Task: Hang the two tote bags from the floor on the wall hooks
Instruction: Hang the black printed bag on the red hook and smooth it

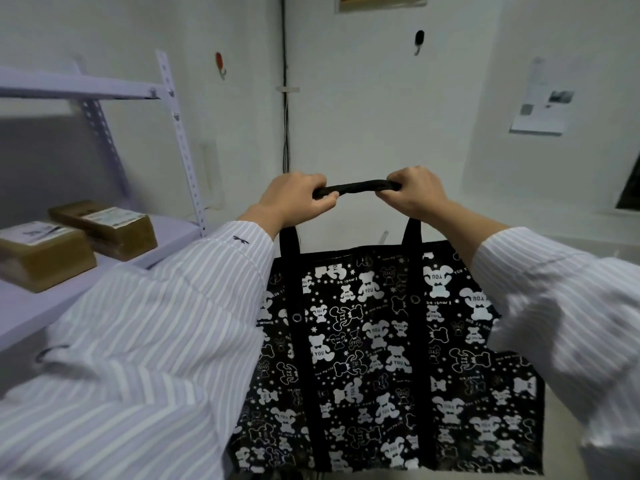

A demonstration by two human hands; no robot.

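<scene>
A black tote bag (381, 358) printed with white bears hangs in front of me, held up by its black handle (360, 187). My left hand (294, 199) grips the handle's left end and my right hand (415, 195) grips its right end, so the strap is stretched level between them. On the white wall above are two hooks: a red hook (220, 65) up to the left and a black hook (419, 40) up to the right. Both hooks are bare. The handle is well below both. No second bag is in view.
A pale metal shelf rack (173, 109) stands at the left, with two brown parcels (104, 226) on its lower shelf. A cable (286, 98) runs down the wall corner. A paper sheet (543, 98) is stuck on the right wall.
</scene>
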